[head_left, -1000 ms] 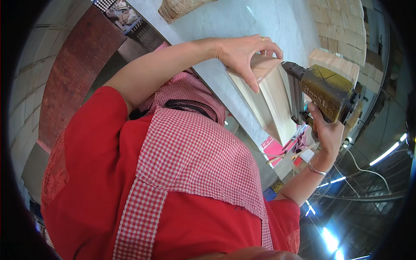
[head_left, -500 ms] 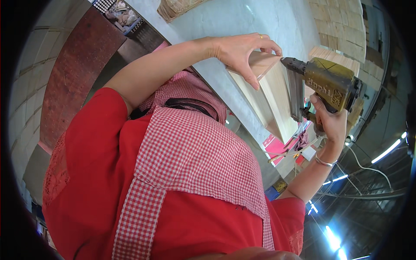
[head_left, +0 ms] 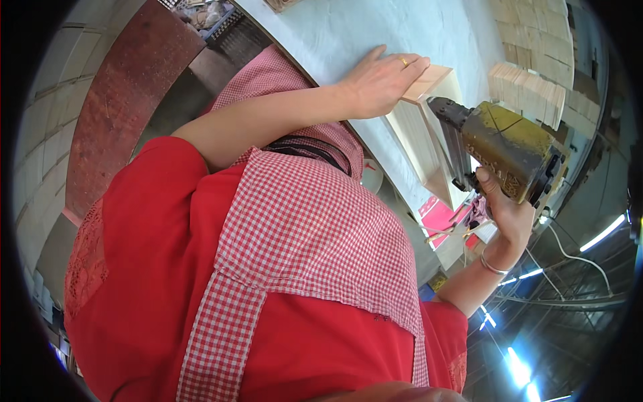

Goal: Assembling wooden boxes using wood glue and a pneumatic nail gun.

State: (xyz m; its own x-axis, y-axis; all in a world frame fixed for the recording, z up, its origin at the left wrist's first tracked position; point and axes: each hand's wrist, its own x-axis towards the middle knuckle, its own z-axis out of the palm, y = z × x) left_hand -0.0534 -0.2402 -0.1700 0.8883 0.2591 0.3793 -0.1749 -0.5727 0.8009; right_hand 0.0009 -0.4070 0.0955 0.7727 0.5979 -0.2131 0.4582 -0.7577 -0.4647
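Note:
A pale wooden box, long and narrow, lies on the worktable with one short end toward my left hand. That hand rests on the end board at its corner, fingers stretched out and thumb pointing away. My right hand is wrapped round the grip of a worn yellow and black nail gun. The gun's nose is at the upper corner of the box, close to my left fingertips; whether it touches the wood I cannot tell. The gun's body hides part of the box's far side.
Beyond the gun stands a row of thin wooden pieces, with taller stacks of wood behind. A dark plastic crate and a reddish-brown board are to the left. Something pink lies past the box's lower end.
My left hand has let its thumb off the end board and turned to lie flat at the corner. The nail gun has tilted, its rear swinging down and right. The view has shifted slightly.

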